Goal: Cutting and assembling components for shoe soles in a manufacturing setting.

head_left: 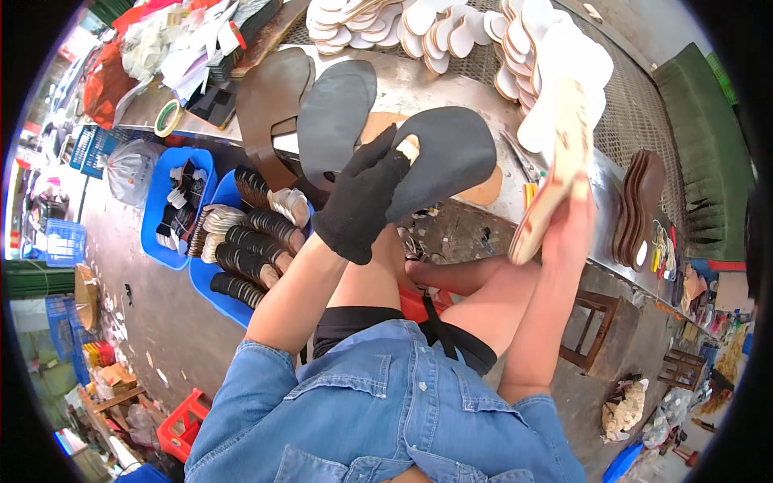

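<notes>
My left hand (364,197), in a black glove with a bare thumb tip, is closed on a black sole-shaped leather piece (452,153), the thumb pressing on its upper face. My right hand (570,221), bare, grips a pale insole (561,153) with brownish smears, tilted upright on its edge. Beyond my left hand, dark grey leather pieces (336,101) lie overlapped on the bench beside brown leather pieces (270,97) with a cut-out slot. Tan sole shapes (485,189) show partly under the black piece.
White insoles (451,32) cover the far mesh-topped bench. Brown sole pieces (640,201) are stacked at right, near scissors (522,157) and small tools (664,249). Blue bins (211,181) with strapped parts and soles stand left of my legs. A tape roll (168,117) lies at the bench's left.
</notes>
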`<state>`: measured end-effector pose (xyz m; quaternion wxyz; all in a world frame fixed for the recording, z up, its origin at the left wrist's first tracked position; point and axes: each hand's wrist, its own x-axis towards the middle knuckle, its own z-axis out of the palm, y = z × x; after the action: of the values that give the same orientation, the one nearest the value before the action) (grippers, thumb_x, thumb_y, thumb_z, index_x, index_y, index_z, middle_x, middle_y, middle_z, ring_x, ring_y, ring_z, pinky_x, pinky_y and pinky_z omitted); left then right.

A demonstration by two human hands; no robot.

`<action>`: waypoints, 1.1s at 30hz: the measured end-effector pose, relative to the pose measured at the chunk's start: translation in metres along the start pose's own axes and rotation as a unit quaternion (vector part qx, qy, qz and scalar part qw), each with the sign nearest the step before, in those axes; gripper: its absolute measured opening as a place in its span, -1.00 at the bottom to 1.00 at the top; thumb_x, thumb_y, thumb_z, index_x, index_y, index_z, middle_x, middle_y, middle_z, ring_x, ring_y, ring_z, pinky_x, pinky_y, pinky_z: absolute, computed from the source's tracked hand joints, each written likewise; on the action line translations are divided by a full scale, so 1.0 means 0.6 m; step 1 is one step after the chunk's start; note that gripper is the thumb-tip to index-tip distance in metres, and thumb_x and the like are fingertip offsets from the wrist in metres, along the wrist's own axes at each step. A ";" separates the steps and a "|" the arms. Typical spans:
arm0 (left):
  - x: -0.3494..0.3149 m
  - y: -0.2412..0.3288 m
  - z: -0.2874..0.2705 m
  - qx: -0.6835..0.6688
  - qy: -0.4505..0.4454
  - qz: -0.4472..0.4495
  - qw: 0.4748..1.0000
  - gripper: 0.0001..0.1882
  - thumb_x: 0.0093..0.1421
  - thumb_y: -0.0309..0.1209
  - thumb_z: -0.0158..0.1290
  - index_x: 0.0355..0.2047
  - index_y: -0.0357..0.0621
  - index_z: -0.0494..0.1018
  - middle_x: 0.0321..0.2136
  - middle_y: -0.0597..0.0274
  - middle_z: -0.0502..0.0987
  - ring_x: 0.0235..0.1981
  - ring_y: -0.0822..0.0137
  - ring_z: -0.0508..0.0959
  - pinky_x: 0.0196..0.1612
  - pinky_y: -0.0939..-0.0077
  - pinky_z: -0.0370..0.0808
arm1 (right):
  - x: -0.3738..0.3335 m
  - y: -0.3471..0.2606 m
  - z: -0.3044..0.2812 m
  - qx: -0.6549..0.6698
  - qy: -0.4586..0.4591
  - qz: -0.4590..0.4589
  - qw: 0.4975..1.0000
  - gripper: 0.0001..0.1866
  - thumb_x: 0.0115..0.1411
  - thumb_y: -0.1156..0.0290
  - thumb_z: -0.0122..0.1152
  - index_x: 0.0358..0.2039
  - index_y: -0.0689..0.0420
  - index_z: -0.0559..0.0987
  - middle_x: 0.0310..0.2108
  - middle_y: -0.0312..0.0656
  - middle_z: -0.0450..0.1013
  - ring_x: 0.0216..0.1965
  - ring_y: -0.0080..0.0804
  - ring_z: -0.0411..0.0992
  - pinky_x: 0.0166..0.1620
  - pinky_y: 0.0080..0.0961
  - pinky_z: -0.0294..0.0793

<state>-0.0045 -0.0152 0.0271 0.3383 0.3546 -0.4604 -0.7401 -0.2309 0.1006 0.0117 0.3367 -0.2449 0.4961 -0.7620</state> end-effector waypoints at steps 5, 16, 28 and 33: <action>0.003 -0.045 0.007 0.043 -0.051 0.096 0.993 -0.56 0.27 -0.29 -0.09 0.08 -0.31 0.26 -0.03 0.21 0.40 -0.01 0.49 0.37 0.05 0.61 0.29 | -0.141 0.020 0.021 -0.138 -0.074 -0.037 0.987 -0.48 0.16 0.28 0.11 0.04 0.34 0.28 -0.05 -0.10 0.37 -0.02 -0.33 0.34 -0.03 -0.37 0.39; -0.025 -0.008 0.052 -0.135 -0.050 -0.015 0.990 -0.53 0.27 -0.23 -0.09 0.09 -0.29 0.26 -0.12 0.25 0.44 -0.16 0.52 0.45 -0.12 0.66 0.39 | -0.162 0.035 0.064 -0.025 -0.127 -0.007 0.992 -0.55 0.11 0.46 0.13 0.00 0.36 0.33 -0.13 -0.14 0.43 -0.12 -0.49 0.40 -0.04 -0.57 0.35; -0.042 0.026 0.049 0.203 -0.063 0.245 0.946 -0.62 0.22 -0.26 -0.05 -0.09 -0.32 0.39 -0.38 0.28 0.52 -0.40 0.49 0.49 -0.33 0.61 0.43 | -0.139 0.022 0.044 -0.097 -0.163 0.022 0.982 -0.64 0.07 0.48 0.19 -0.12 0.32 0.40 -0.23 -0.20 0.44 -0.20 -0.55 0.41 -0.11 -0.58 0.37; -0.004 0.042 0.058 -0.032 -0.078 0.148 0.985 -0.62 0.21 -0.25 -0.02 -0.10 -0.31 0.38 -0.24 0.19 0.50 -0.28 0.44 0.50 -0.25 0.58 0.45 | -0.154 0.057 0.015 -0.077 -0.124 0.024 0.989 -0.82 0.16 0.45 0.12 -0.26 0.25 0.42 -0.38 -0.27 0.46 -0.38 -0.63 0.42 -0.30 -0.70 0.41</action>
<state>-0.0284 -0.0066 0.0619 0.4184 0.2132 -0.5089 -0.7214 -0.1550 0.1555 -0.0199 0.3939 -0.3504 0.5137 -0.6769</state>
